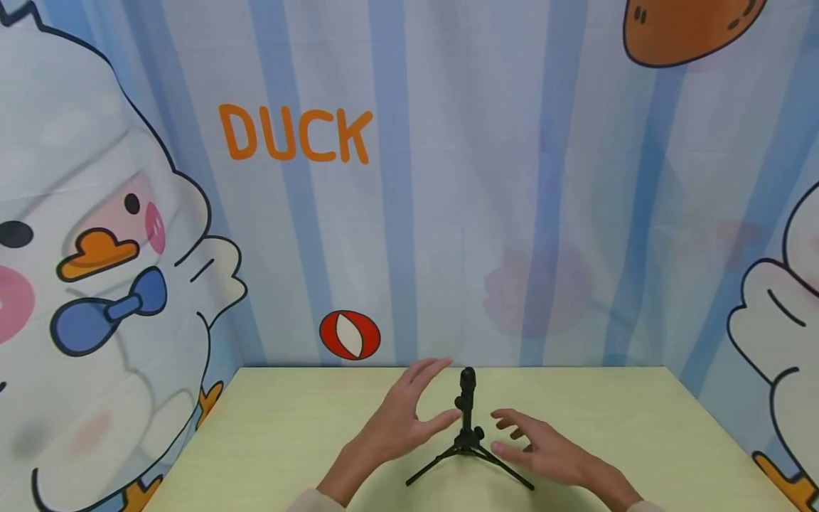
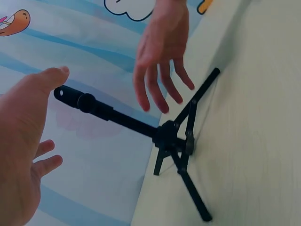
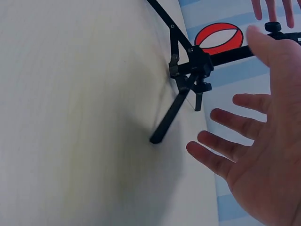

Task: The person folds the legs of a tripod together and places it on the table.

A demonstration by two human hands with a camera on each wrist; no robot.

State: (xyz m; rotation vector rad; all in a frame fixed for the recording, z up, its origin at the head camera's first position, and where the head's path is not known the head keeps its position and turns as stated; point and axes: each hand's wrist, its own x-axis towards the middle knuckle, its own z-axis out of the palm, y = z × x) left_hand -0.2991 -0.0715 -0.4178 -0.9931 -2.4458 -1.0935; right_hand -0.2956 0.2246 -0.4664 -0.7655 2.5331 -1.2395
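A black tabletop tripod stand [image 1: 468, 439] stands upright on a pale yellow-green worktop [image 1: 288, 434], between the fingers of a person's two bare hands. To its left, the left hand [image 1: 402, 421] has its fingers extended, with the thumb spread well apart from them and pointing at the stand's column [image 1: 468, 405]; whether the thumb tip touches it, I cannot tell. To its right, the right hand [image 1: 550, 449] has its fingers loosely bent and apart, around nothing, the thumb near the base of the column; contact there is also unclear. Below the fingers of both hands, the stand's slim legs [image 1: 424, 471] splay outward. A small knob [image 1: 478, 432] juts from the column's base, toward the right thumb. Beyond the fingers hangs a blue-and-white striped curtain [image 1: 461, 213]; above and left of the left hand's fingertips it carries a red-and-white ball print [image 1: 350, 336] and, higher, orange "DUCK" lettering [image 1: 303, 135].
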